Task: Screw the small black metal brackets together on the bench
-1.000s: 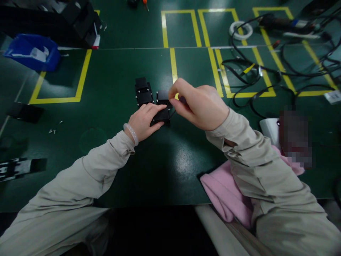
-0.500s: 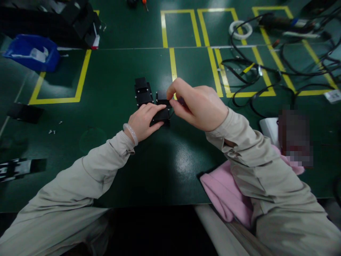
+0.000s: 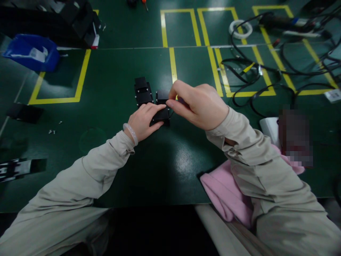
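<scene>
My left hand grips a black boxy part with small silver screws at its corners, index finger across the top and thumb along the near side. Over the part's far right corner, my right hand has thumb and forefinger pinched together. Whatever sits between those fingertips is too small and dark to make out. Just beyond lies another black block, partly covered by my right fingers. A longer black piece with several screws lies behind my left hand.
Loose screws and a black block lie at left, below a blue bin. Black cables tangle at right near a white tape roll. A pink cloth hangs at the front edge under my right forearm.
The pinched fingertips of my right hand have shifted slightly left, and its knuckles have turned a little. My left hand and the black part stay where they were.
</scene>
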The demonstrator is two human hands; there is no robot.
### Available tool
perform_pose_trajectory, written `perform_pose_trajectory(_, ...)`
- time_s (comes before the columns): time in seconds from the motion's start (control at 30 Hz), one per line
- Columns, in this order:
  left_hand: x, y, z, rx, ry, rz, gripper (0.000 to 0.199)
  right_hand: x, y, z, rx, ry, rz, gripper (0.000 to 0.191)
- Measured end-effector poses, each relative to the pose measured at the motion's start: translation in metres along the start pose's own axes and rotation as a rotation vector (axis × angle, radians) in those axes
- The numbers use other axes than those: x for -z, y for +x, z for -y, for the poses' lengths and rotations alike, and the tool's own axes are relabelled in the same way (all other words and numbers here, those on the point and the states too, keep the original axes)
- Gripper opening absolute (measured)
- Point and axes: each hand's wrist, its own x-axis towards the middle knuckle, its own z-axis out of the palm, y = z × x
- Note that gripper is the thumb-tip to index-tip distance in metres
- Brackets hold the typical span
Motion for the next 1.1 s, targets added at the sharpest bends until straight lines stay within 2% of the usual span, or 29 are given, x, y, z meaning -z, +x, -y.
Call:
perform_pose_trajectory(0.1,-0.0003,0.0002,0.0008,-0.007,-0.004,-0.001,0.047,0.0004,-0.0001,0.0001,-0.015,-0.020,0.034,0.050)
perform_pose_trajectory(0.27,0.0005,-0.0003,-0.0001,-0.008,-0.009,-0.005,0.048,-0.0010,0.0002,0.0000,0.007,0.035,0.001,0.042)
perform_pose_trajectory(0.43,0.0000,-0.0001,-0.0003,0.000,-0.002,-0.004,0.046,-0.0019,0.0012,0.0001,-0.013,0.002,0.029,0.047)
perform_pose_trajectory(0.63,0.0004,-0.0005,0.0002,-0.019,-0.008,-0.005,0.048,-0.0024,-0.0002,-0.0007,0.008,0.065,-0.020,0.042)
perform_pose_trajectory(0.83,0.0000,-0.0003,-0.0002,-0.001,-0.009,0.000,0.047,-0.0016,0.0015,0.0007,-0.019,0.037,0.027,0.047)
perform_pose_trajectory(1.1,0.0004,0.0000,-0.0007,-0.003,-0.010,0.002,0.048,-0.0001,0.0005,0.0026,-0.014,0.046,-0.003,0.041)
